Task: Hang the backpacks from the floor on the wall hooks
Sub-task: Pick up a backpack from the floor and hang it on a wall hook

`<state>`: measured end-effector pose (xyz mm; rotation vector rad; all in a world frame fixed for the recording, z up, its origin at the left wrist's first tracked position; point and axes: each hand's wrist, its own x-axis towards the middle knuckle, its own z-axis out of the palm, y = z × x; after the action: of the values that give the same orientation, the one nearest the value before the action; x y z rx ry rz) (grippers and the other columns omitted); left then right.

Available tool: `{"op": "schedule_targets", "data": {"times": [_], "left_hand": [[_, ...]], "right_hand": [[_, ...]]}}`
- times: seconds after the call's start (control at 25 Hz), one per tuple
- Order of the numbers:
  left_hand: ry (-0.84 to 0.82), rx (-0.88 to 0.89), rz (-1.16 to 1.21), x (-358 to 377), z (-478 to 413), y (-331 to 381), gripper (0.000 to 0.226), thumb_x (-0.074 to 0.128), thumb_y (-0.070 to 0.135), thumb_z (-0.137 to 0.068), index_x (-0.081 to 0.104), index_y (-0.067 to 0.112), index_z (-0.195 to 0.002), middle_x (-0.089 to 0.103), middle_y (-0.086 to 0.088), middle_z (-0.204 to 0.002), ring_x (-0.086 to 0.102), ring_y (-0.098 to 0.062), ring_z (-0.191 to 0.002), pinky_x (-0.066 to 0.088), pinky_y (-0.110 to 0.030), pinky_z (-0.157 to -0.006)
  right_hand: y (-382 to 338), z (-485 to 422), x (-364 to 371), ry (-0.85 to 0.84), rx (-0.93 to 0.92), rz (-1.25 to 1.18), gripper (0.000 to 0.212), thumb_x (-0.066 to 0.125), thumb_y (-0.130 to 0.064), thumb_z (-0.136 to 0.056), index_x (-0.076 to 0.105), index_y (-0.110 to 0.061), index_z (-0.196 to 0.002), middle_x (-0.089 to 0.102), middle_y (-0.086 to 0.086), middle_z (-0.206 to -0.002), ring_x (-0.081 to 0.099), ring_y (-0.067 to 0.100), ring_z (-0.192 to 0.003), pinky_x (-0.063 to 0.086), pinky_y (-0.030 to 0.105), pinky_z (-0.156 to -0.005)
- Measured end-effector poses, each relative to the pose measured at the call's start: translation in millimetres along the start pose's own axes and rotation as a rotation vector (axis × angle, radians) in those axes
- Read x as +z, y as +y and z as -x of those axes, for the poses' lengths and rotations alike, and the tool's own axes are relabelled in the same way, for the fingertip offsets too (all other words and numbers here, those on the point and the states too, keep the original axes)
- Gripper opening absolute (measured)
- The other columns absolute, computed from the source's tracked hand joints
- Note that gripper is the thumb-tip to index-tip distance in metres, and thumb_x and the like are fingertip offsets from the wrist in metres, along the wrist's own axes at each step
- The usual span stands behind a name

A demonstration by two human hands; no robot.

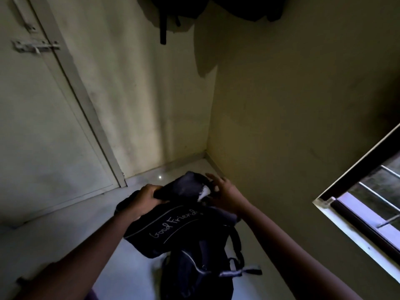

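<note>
**Dark backpack gripped near the corner of a dim room**

Head view: 2 bare forearms reach down and forward into a dim corner where pale, matte plaster walls (292,100) meet a smooth, glossy light floor (71,230) that carries a small bright glint.

The left hand (147,199) is closed, its fingers curled around a soft fold of dark fabric at the top of the backpack (173,226). The right hand (223,192) is open, fingers spread and slightly bent, resting at the far side of the same top fold, next to a small white patch (204,192); whether it presses on the cloth or just brushes it cannot be told.

The backpack is dark woven fabric, limp and crumpled, with a rounded front panel edged in thin pale piping and the cursive words "Good Friends" stitched in light thread. It lies between the hands, just short of the corner. Below it, more dark bag material shows webbing straps (238,241) and a grey buckle strap (240,272) lying on the floor; whether this is a 2nd bag cannot be told.

High on the wall, dark items (238,7) hang with 1 strap (162,29) dangling. To the left stands a flat painted door (43,126) with a metal slide bolt (36,47). At the right edge is a window frame (346,226) with thin metal bars.
</note>
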<state>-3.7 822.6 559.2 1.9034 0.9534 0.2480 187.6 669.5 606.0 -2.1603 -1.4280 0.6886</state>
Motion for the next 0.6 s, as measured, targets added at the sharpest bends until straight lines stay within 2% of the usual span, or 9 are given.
{"op": "schedule_targets", "data": {"times": [0.08, 0.16, 0.2, 0.28, 0.36, 0.4, 0.44, 0.52, 0.6], "left_hand": [[0.008, 0.009, -0.026, 9, 1, -3, 0.027, 0.073, 0.004, -0.073, 0.061, 0.018, -0.054, 0.057, 0.017, -0.047, 0.052, 0.004, -0.053, 0.036, -0.023, -0.055], [0.025, 0.01, -0.06, 19, 2, 1, 0.013, 0.074, 0.003, -0.072, 0.066, 0.014, -0.072, 0.064, 0.006, -0.07, 0.059, -0.009, -0.075, 0.039, -0.023, -0.06], [0.015, 0.005, -0.061, 24, 3, 5, 0.022, 0.075, 0.004, -0.072, 0.066, 0.013, -0.09, 0.065, 0.001, -0.087, 0.059, -0.013, -0.089, 0.042, -0.021, -0.067], [-0.049, 0.01, -0.019, 35, 5, 14, 0.072, 0.08, 0.014, -0.068, 0.044, 0.017, -0.13, 0.047, 0.003, -0.124, 0.045, -0.012, -0.117, 0.041, -0.025, -0.093], [-0.129, 0.083, -0.126, 46, 3, 18, 0.103, 0.084, 0.03, -0.061, 0.024, 0.025, -0.144, 0.027, 0.006, -0.139, 0.026, -0.009, -0.131, 0.03, -0.035, -0.109], [-0.163, 0.132, -0.252, 52, 2, 17, 0.103, 0.085, 0.034, -0.058, 0.028, 0.025, -0.144, 0.028, 0.003, -0.144, 0.025, -0.012, -0.135, 0.028, -0.038, -0.112], [-0.176, 0.169, -0.332, 56, 0, 14, 0.093, 0.084, 0.035, -0.058, 0.04, 0.021, -0.138, 0.038, -0.002, -0.142, 0.032, -0.018, -0.135, 0.034, -0.037, -0.108], [-0.124, 0.165, -0.295, 59, -2, 12, 0.054, 0.082, 0.028, -0.063, 0.061, 0.009, -0.11, 0.061, -0.008, -0.106, 0.057, -0.024, -0.111, 0.044, -0.025, -0.08], [-0.049, 0.215, -0.214, 57, -2, 12, 0.029, 0.079, 0.021, -0.069, 0.065, 0.004, -0.087, 0.057, -0.001, -0.079, 0.061, -0.019, -0.086, 0.037, -0.019, -0.061]], "right_hand": [[12, -7, 5, -0.096, -0.018, 0.16, 0.07, 0.071, -0.026, -0.078, 0.039, -0.021, -0.141, 0.053, 0.019, -0.12, 0.057, 0.033, -0.107, 0.045, 0.032, -0.089], [20, -16, 8, -0.062, -0.042, 0.3, 0.044, 0.062, -0.023, -0.084, 0.056, -0.015, -0.127, 0.056, 0.018, -0.115, 0.06, 0.033, -0.104, 0.046, 0.033, -0.082], [22, -19, 9, -0.026, -0.045, 0.345, 0.033, 0.057, -0.021, -0.087, 0.062, -0.012, -0.119, 0.058, 0.017, -0.112, 0.062, 0.033, -0.1, 0.046, 0.033, -0.075], [23, -23, 12, 0.032, -0.02, 0.326, 0.026, 0.052, -0.022, -0.091, 0.066, -0.009, -0.109, 0.06, 0.015, -0.107, 0.064, 0.032, -0.094, 0.04, 0.031, -0.065], [16, -23, 25, 0.011, -0.032, 0.333, 0.027, 0.053, -0.029, -0.091, 0.066, -0.011, -0.106, 0.062, 0.009, -0.1, 0.065, 0.03, -0.092, 0.038, 0.028, -0.063], [11, -22, 36, -0.005, -0.059, 0.351, 0.028, 0.053, -0.033, -0.09, 0.065, -0.012, -0.103, 0.062, 0.008, -0.095, 0.066, 0.029, -0.09, 0.038, 0.029, -0.062], [4, -20, 46, -0.015, -0.087, 0.355, 0.029, 0.053, -0.036, -0.089, 0.064, -0.011, -0.101, 0.062, 0.008, -0.092, 0.066, 0.029, -0.088, 0.037, 0.029, -0.062], [-5, -17, 53, -0.016, -0.135, 0.31, 0.029, 0.056, -0.036, -0.088, 0.066, -0.012, -0.101, 0.06, 0.008, -0.092, 0.065, 0.028, -0.086, 0.036, 0.028, -0.062], [-6, -15, 44, 0.001, -0.173, 0.159, 0.027, 0.064, -0.029, -0.085, 0.069, -0.011, -0.103, 0.06, 0.01, -0.102, 0.062, 0.026, -0.092, 0.04, 0.026, -0.067]]}}
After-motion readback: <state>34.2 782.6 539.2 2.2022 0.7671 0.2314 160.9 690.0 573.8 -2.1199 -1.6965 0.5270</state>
